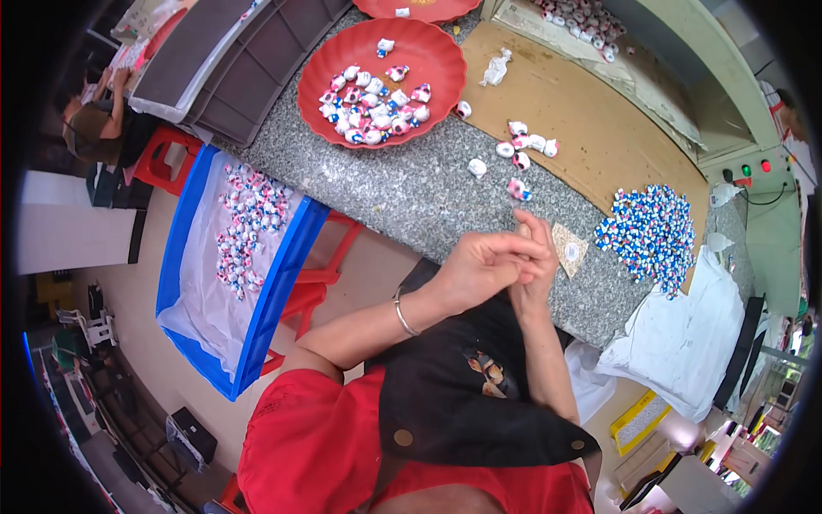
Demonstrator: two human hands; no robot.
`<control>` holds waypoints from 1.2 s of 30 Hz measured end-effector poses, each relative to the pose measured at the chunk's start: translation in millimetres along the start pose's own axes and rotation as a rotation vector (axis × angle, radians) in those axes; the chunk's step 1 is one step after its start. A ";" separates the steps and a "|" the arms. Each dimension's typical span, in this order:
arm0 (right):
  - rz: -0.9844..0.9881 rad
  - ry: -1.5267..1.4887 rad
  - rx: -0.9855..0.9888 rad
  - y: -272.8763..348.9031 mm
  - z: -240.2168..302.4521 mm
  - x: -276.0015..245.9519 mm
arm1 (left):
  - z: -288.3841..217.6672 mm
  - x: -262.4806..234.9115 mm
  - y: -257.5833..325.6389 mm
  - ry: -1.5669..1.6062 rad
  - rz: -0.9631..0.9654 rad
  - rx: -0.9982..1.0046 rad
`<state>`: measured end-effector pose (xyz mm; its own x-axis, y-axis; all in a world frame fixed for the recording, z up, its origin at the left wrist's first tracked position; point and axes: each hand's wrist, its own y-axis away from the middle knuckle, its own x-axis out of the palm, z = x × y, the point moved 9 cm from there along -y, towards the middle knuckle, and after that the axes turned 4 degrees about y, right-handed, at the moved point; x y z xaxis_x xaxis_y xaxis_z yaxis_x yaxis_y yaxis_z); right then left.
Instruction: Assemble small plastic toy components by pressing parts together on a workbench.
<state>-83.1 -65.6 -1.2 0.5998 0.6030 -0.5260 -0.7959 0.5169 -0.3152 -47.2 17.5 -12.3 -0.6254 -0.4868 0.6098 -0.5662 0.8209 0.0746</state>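
My left hand [484, 271], with a bangle on its wrist, meets my right hand [533, 261] over the near edge of the granite worktop. The fingers of both are bent in and pressed together; whatever may be between them is hidden. Just beyond the fingertips lies a small pink, white and blue figurine [519, 189]. Farther back are a loose white figurine head [477, 168] and a cluster of several white and pink heads [536, 142]. A triangular speckled piece with a round white label [569, 250] lies right of my right hand.
A red scalloped plate [312, 73] of figurines stands back left. Below it, a blue lined tray [184, 231] holds more, near red stools [312, 300]. Right, blue and white small pieces [648, 236] are heaped on cardboard [591, 111], beside a green-grey cabinet [766, 214].
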 end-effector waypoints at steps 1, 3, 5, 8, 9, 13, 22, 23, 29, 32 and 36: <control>0.002 -0.012 0.056 1.0 -5.6 3.1 | -1.4 -4.0 -3.9 -0.003 0.009 0.008; -0.049 -0.023 0.058 -1.7 -2.3 -0.6 | -0.6 -16.5 -8.3 0.059 0.059 -0.002; -0.083 -0.079 0.216 3.7 -11.2 -7.5 | -19.8 -36.7 -7.0 -0.147 -0.054 0.139; -0.094 -0.088 0.155 14.1 -21.2 -11.6 | -57.4 -58.3 -16.7 -0.593 -0.243 0.402; -0.103 -0.087 0.146 12.3 -20.9 -14.8 | -74.6 -44.5 -26.4 -0.953 -0.194 0.543; -0.019 -0.150 0.194 18.5 -15.3 -18.1 | -78.8 -21.0 -55.0 -1.453 -0.107 0.597; 0.041 -0.356 0.371 19.9 -33.6 -6.9 | -68.8 -22.6 -68.7 -1.542 -0.065 0.665; 0.048 -0.498 0.487 20.1 -40.6 -0.7 | -74.4 -22.1 -62.1 -1.431 -0.081 0.719; 0.027 -0.569 0.378 -10.4 -18.2 8.1 | -71.1 -4.7 -14.0 -1.082 -0.175 0.810; 0.035 -0.486 0.324 -15.2 -14.1 6.1 | -64.6 -9.6 -9.7 -1.033 -0.157 0.747; 0.047 -0.266 0.148 -28.9 3.5 -11.7 | -38.1 -29.8 -20.6 -0.310 -0.019 0.239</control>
<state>-66.8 -85.5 16.8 0.5786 0.7559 -0.3062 -0.8144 0.5558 -0.1669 3.6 26.4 -1.9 -0.7256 -0.5980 0.3404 -0.6653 0.7360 -0.1250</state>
